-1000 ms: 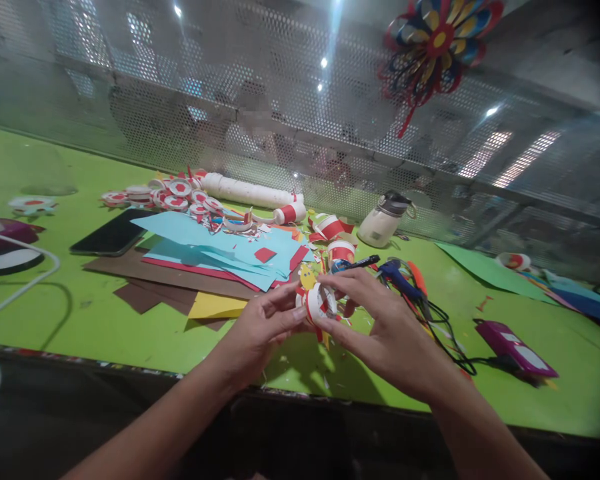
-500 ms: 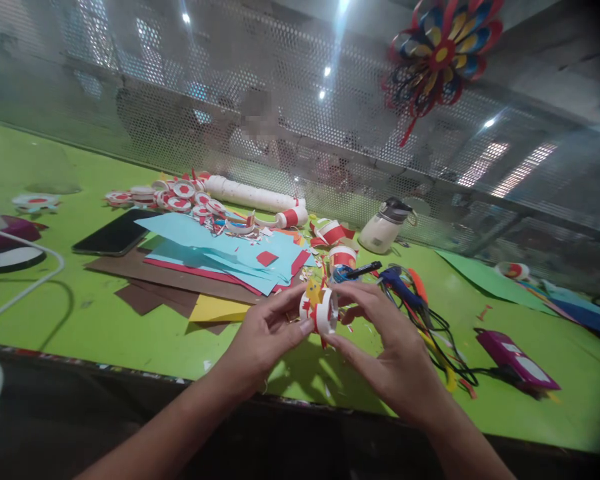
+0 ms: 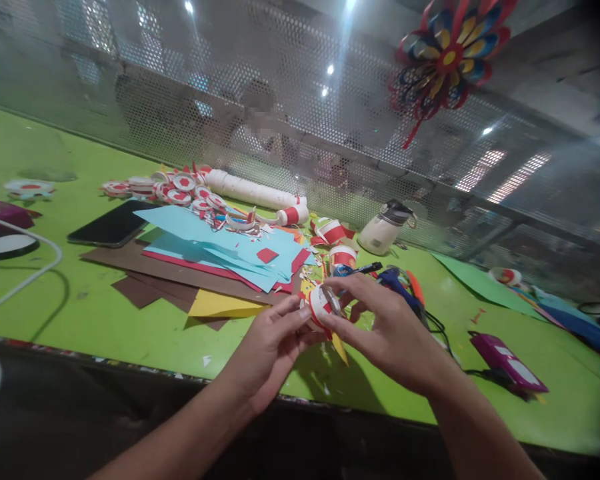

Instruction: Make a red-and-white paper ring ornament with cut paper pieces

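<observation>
Between both hands, above the table's front edge, is a small paper-cup craft piece (image 3: 320, 307), white with red patches and yellow paper points sticking out. My left hand (image 3: 277, 343) is closed on its left side, thumb on the white band. On the right, my right hand (image 3: 380, 327) pinches the rim with thumb and fingers. Just beyond them a red-and-white paper cup (image 3: 343, 257) stands beside a black marker (image 3: 367, 268). A stack of light blue paper (image 3: 220, 243) lies to the left over brown sheets (image 3: 145, 288) and yellow paper (image 3: 220, 305).
On the green table (image 3: 155, 347) are a phone (image 3: 113, 223), a pile of red-and-white cup pieces (image 3: 180, 190), a long stack of white cups (image 3: 253, 191) and a bottle (image 3: 385, 228). Corded tools (image 3: 405, 293) and a purple box (image 3: 509, 362) lie right. A perforated screen (image 3: 300, 127) stands behind.
The craft piece has been turned and tilted, so its yellow points now hang below it. Both hands stay on it, and the left hand has shifted lower under it. The view has moved slightly.
</observation>
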The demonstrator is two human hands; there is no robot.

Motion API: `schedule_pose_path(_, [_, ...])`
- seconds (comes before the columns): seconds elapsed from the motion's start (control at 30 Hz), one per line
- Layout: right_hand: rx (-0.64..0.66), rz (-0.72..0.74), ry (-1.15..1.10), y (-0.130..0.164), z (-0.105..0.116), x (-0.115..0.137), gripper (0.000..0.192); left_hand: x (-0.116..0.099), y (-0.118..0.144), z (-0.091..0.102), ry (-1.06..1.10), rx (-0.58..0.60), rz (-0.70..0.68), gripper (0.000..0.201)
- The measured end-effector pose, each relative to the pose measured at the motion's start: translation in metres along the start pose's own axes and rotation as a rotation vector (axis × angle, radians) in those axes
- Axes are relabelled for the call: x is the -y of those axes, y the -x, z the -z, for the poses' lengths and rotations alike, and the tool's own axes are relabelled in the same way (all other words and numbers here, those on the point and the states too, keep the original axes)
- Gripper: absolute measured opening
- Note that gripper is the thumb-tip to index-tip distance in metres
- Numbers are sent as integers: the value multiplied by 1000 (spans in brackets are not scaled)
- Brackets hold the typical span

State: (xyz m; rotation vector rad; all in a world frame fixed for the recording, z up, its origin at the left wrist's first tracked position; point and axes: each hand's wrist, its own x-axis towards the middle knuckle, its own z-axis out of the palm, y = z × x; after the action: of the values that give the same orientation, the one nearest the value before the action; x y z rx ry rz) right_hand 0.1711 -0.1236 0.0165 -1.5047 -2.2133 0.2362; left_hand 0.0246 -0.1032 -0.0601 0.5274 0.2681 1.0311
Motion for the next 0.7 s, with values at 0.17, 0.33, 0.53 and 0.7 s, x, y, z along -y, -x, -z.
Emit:
schedule_pose_path(0.17, [133,-40,87,-14,7,6,34,2,1,4,115,-3,-8,11])
schedule_pose_path(0.33, [239,-48,90,-24,9,3,31,4,-1,7,189,-14,12,13])
schedule_pose_path(0.53, [353,-55,81,-42,16,2,33,9,-6,4,319,-53,23,14])
schedule_pose_path(0.7, [461,-33,183,-54,19,7,33,17,-11,2,440,-92,33,13])
